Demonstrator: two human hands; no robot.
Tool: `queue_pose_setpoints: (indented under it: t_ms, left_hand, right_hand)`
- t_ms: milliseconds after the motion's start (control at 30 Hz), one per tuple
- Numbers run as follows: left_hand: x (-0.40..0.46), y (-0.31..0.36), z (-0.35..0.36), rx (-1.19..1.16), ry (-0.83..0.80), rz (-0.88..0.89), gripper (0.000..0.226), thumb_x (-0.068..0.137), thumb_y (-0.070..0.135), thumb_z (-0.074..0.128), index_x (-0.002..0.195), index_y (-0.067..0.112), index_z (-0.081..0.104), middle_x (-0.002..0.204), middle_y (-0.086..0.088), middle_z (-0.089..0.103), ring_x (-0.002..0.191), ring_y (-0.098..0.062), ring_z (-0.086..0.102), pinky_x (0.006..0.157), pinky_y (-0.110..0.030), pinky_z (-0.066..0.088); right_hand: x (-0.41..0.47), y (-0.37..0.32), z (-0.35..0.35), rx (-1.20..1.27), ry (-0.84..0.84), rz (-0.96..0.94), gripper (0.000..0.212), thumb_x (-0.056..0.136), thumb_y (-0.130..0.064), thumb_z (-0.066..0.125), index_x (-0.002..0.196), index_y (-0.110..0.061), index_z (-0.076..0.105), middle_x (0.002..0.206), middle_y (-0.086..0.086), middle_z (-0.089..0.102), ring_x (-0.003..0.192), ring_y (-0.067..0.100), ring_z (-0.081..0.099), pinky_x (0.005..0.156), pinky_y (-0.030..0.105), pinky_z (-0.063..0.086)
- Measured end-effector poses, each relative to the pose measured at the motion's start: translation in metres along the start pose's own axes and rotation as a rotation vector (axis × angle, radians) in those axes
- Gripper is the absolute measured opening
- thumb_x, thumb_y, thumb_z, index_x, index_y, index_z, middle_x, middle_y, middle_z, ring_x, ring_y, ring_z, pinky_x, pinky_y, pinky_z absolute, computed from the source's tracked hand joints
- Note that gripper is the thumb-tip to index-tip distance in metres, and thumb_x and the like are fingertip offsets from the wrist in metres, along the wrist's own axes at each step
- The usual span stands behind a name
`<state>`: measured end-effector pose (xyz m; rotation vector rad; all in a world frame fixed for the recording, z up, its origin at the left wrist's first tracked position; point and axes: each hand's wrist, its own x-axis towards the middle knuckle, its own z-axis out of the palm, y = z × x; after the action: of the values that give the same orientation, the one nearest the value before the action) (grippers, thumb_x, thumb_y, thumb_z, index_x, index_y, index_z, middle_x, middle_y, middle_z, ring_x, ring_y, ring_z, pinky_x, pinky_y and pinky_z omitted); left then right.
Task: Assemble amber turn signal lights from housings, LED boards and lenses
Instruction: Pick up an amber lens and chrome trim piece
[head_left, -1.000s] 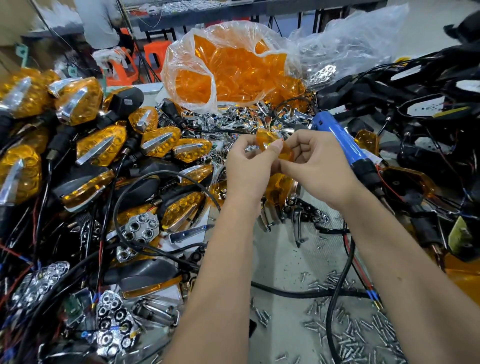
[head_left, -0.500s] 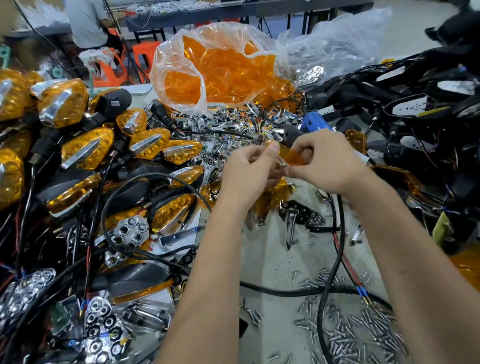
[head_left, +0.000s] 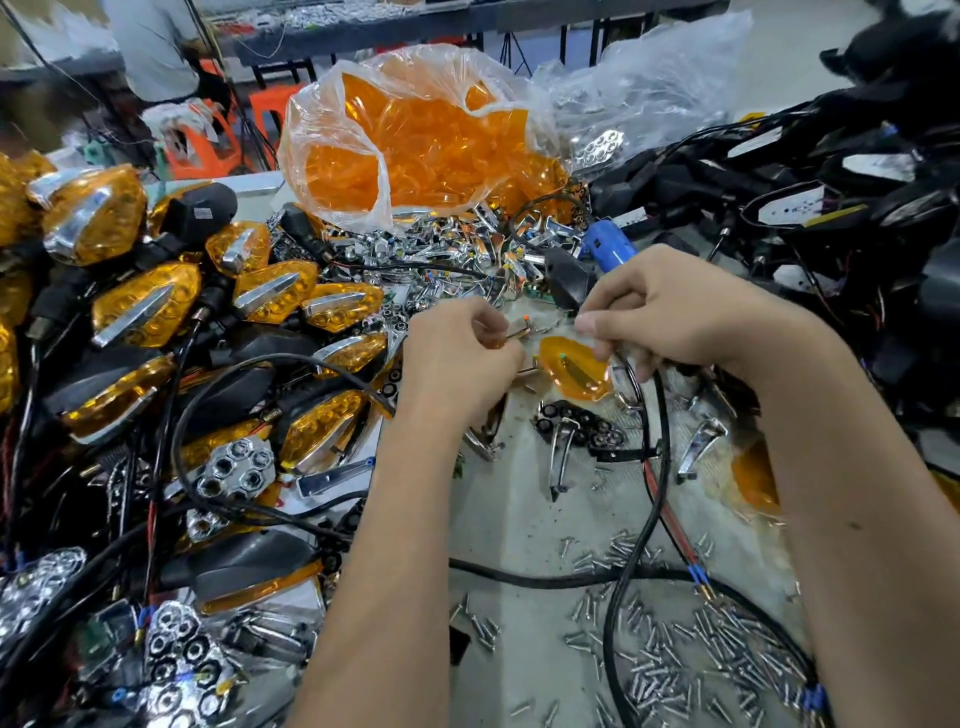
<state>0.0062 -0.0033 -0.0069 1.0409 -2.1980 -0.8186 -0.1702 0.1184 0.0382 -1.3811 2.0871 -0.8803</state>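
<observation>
Fitting the chrome strip (head_left: 517, 328) to the amber lens (head_left: 574, 370) looks like the step in hand. The left hand (head_left: 460, 358) pinches the small strip in curled fingers above the bench; the right hand (head_left: 675, 317) grips the lens by its upper edge, hollow side up, just right of the strip, the two parts near but apart. To do this well, the person would likely keep the lens steady, line the strip with the slot down its middle, and press it in without forcing thin plastic. A half-second ago the hands met around the lens, higher up; now they have parted and dropped toward the bench (head_left: 519, 519), and the lens shows clear of the left hand. Finished lights (head_left: 145, 306) lie to the left, the bag of lenses (head_left: 415, 140) behind, and screws (head_left: 675, 670) in front.
</observation>
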Motion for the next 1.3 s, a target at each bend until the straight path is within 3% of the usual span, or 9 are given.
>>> queue_pose_setpoints:
  t_ms: [167,333,500,600,733,900,1000,1167,1300]
  left_hand:
    - [0.001,-0.002,-0.002,-0.045,0.040,-0.007,0.012,0.084,0.023,0.071,0.095,0.023,0.075,0.086,0.015,0.069,0.082,0.004,0.064,0.069,-0.013,0.049]
    - [0.000,-0.002,0.002,-0.016,0.018,0.002,0.011,0.084,0.022,0.069,0.092,0.025,0.075,0.086,0.011,0.071,0.081,-0.003,0.066,0.069,-0.018,0.051]
    - [-0.001,0.005,0.003,0.003,0.074,0.044,0.007,0.086,0.022,0.070,0.090,0.026,0.076,0.084,0.015,0.070,0.081,-0.002,0.066,0.076,-0.027,0.056]
    - [-0.004,0.022,0.009,0.007,0.116,0.111,0.008,0.086,0.019,0.069,0.087,0.023,0.076,0.081,0.017,0.069,0.080,-0.003,0.066,0.079,-0.033,0.057]
    - [-0.004,0.056,0.033,-0.026,0.054,0.204,0.010,0.085,0.015,0.068,0.084,0.021,0.075,0.081,0.011,0.070,0.079,-0.009,0.065,0.079,-0.035,0.056]
    - [0.014,0.102,0.073,-0.010,-0.069,0.276,0.015,0.086,0.013,0.062,0.085,0.020,0.074,0.085,0.010,0.069,0.087,-0.012,0.063,0.080,-0.032,0.051]
    - [0.032,0.119,0.096,0.142,-0.159,0.339,0.021,0.090,0.018,0.057,0.104,0.019,0.073,0.109,0.000,0.071,0.112,-0.027,0.059,0.099,-0.040,0.046]
    - [0.044,0.124,0.126,0.458,-0.313,0.465,0.027,0.095,0.027,0.055,0.116,0.014,0.067,0.123,-0.009,0.064,0.123,-0.034,0.051,0.099,-0.043,0.041]
    - [0.047,0.123,0.132,0.490,-0.346,0.429,0.037,0.088,0.028,0.060,0.125,0.026,0.067,0.125,-0.005,0.058,0.127,-0.033,0.044,0.105,-0.048,0.032]
  right_hand:
    - [0.004,0.001,0.006,-0.170,-0.007,-0.017,0.006,0.090,-0.028,0.079,0.094,-0.028,0.075,0.077,-0.005,0.073,0.052,0.007,0.066,0.050,0.021,0.053]
    - [0.003,-0.008,0.015,-0.253,-0.157,-0.010,0.009,0.087,-0.027,0.082,0.093,-0.026,0.076,0.079,-0.003,0.076,0.067,0.020,0.074,0.059,0.029,0.060]
    - [-0.002,-0.009,0.005,-0.229,-0.063,-0.014,0.003,0.090,-0.030,0.080,0.090,-0.029,0.077,0.072,-0.005,0.073,0.059,0.004,0.066,0.060,0.024,0.054]
    - [-0.005,0.001,-0.012,-0.168,0.200,0.058,0.006,0.092,-0.023,0.075,0.086,-0.024,0.078,0.075,-0.003,0.073,0.067,0.011,0.066,0.064,0.028,0.053]
    - [-0.017,0.028,-0.049,-0.221,0.736,0.267,0.014,0.089,-0.013,0.067,0.092,-0.020,0.079,0.099,0.009,0.077,0.097,0.031,0.070,0.091,0.036,0.057]
    - [-0.021,0.053,-0.052,-0.474,0.392,0.536,0.043,0.092,-0.010,0.060,0.133,-0.019,0.064,0.130,0.021,0.064,0.124,0.044,0.052,0.103,0.044,0.045]
    - [-0.016,0.056,-0.049,-0.487,0.327,0.557,0.057,0.095,-0.009,0.056,0.150,-0.020,0.046,0.139,0.018,0.058,0.132,0.042,0.047,0.108,0.044,0.041]
    - [-0.017,0.065,-0.054,-0.405,0.378,0.552,0.027,0.090,-0.015,0.064,0.116,-0.010,0.069,0.125,0.021,0.062,0.112,0.041,0.059,0.090,0.039,0.051]
    - [-0.016,0.070,-0.053,-0.525,0.333,0.556,0.025,0.097,-0.031,0.061,0.113,-0.014,0.069,0.126,0.018,0.061,0.127,0.039,0.047,0.109,0.042,0.033]
